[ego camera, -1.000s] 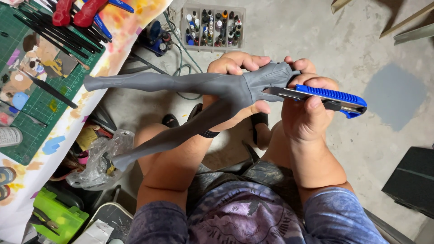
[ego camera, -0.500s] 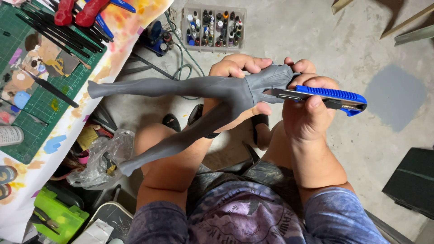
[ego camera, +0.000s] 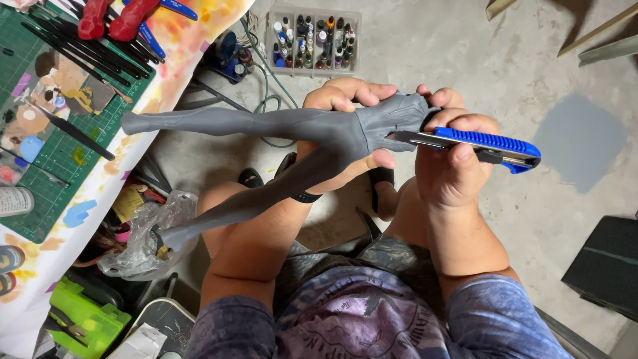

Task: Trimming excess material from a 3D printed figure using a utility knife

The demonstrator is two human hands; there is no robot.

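My left hand (ego camera: 345,126) grips a grey figurine part (ego camera: 279,126), a lower body with two long legs that stretch out to the left, held at its hip end. My right hand (ego camera: 458,166) holds a blue utility knife (ego camera: 485,143) with its blade tip laid against the figurine's waist edge, next to my left thumb. Both hands are raised over my lap above a concrete floor.
A green cutting mat (ego camera: 53,133) with brushes, red-handled pliers (ego camera: 113,16) and paint sits on the table at left. A clear box of small paint bottles (ego camera: 312,40) lies on the floor ahead. A crumpled plastic bag (ego camera: 143,233) and a green tool case (ego camera: 83,316) lie at lower left, a black box (ego camera: 605,266) at right.
The figurine's legs have shifted slightly to the right and swung a little. The knife stays at the waist edge. Both hands keep their grips.
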